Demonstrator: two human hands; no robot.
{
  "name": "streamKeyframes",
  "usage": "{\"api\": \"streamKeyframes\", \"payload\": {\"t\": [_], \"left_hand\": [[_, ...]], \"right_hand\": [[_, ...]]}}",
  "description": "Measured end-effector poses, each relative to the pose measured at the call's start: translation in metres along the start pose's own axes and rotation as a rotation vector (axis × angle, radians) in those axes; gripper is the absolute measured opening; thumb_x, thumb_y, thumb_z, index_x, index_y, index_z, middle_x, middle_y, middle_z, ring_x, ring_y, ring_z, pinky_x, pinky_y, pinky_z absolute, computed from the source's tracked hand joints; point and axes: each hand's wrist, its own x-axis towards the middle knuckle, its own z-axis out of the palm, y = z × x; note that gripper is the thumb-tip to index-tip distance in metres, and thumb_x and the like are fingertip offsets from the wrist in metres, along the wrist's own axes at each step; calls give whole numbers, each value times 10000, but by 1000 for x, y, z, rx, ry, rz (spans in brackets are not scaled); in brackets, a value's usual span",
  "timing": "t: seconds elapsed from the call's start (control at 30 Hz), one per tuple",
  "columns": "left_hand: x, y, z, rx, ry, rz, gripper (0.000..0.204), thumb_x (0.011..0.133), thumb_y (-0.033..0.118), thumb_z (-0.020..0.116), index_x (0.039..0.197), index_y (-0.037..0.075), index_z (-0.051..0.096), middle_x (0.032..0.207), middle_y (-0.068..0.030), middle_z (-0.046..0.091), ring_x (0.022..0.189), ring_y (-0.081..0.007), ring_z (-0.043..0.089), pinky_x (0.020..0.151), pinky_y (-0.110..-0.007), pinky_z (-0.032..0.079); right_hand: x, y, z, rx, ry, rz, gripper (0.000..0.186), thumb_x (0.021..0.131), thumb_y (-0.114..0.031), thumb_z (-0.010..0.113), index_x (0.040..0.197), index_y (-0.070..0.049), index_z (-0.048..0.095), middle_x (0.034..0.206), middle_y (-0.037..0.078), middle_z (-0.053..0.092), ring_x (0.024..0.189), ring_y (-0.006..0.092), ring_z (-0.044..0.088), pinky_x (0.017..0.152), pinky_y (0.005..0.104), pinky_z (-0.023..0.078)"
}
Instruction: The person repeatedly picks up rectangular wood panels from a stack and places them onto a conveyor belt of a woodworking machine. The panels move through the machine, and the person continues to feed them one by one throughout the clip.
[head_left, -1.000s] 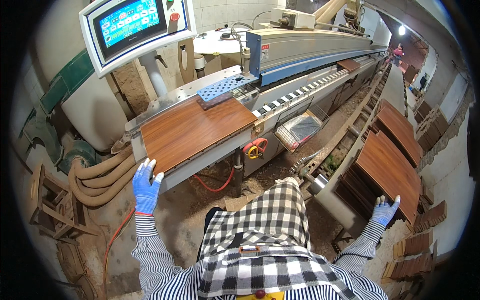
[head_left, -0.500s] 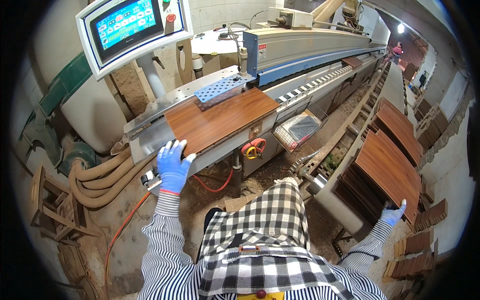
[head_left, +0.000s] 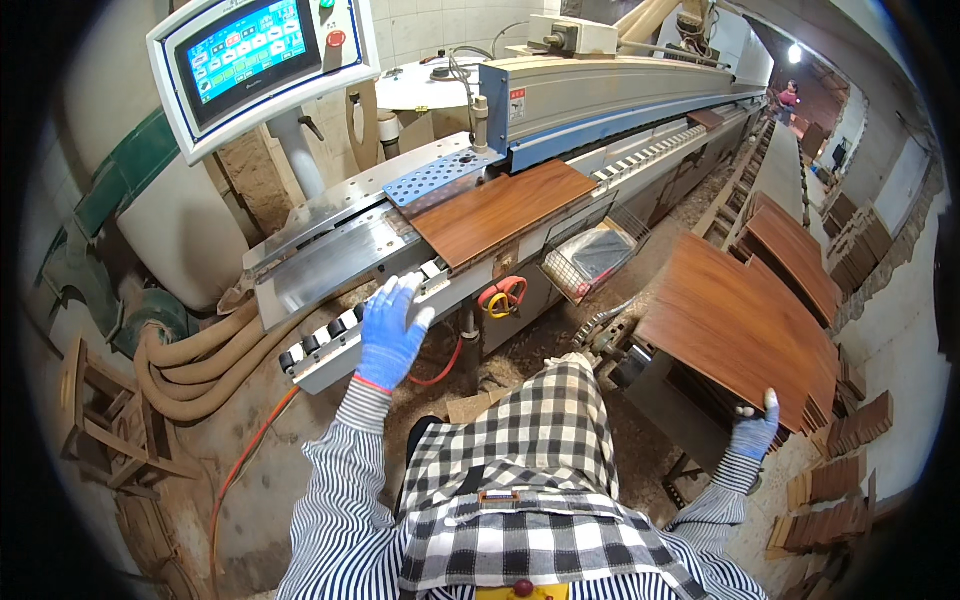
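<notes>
A brown wood-grain panel (head_left: 505, 213) lies on the bed of a long edge-banding machine (head_left: 610, 110), its far edge under a blue perforated plate (head_left: 440, 178). Nearer to me, my left hand (head_left: 393, 330), in a blue glove with pale fingertips, is open, fingers spread, beside the machine's front rollers and apart from that panel. On my right, a second wood panel (head_left: 740, 325) rests over a stack of like boards and juts out to the left. My right hand (head_left: 757, 428), gloved too, grips its near edge, thumb on top; the fingers beneath are partly hidden.
A control screen (head_left: 247, 55) stands at upper left. Scissors with red and yellow handles (head_left: 502, 296) hang on the machine's front, near a wire basket (head_left: 595, 260). Ribbed hoses (head_left: 200, 360) and a wooden stool (head_left: 110, 420) are at left. Far off, a person (head_left: 788, 100) stands.
The panel on the machine has moved forward and right, away from my left hand. My right hand has shifted left, and the top panel of the stack has slid left with it.
</notes>
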Motion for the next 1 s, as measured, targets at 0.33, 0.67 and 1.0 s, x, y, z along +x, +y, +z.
{"api": "streamKeyframes", "payload": {"t": [0.33,0.67,1.0], "left_hand": [[-75,49,-75,42,-103,55,768,760,504,687,1326,33,470,1427,-228,383,1329,-391,347,1076,-476,296],[-127,-2,-107,361,-2,-90,743,738,542,695,1284,73,510,1369,-171,456,1317,-352,351,1112,-518,207],[-75,-60,-84,477,23,-267,669,766,475,701,1294,105,523,1378,-118,474,1287,-302,404,1131,-495,160]], "right_hand": [[-104,113,157,-50,-593,474,283,889,-121,573,1145,-13,519,826,71,649,512,144,579,493,286,518],[-168,209,245,-94,-868,1039,203,926,-205,593,971,-11,551,777,117,647,650,224,669,704,376,597],[-71,127,216,-886,-1044,-147,352,858,-114,616,1202,-38,594,1134,126,643,990,196,633,888,312,511]]}}
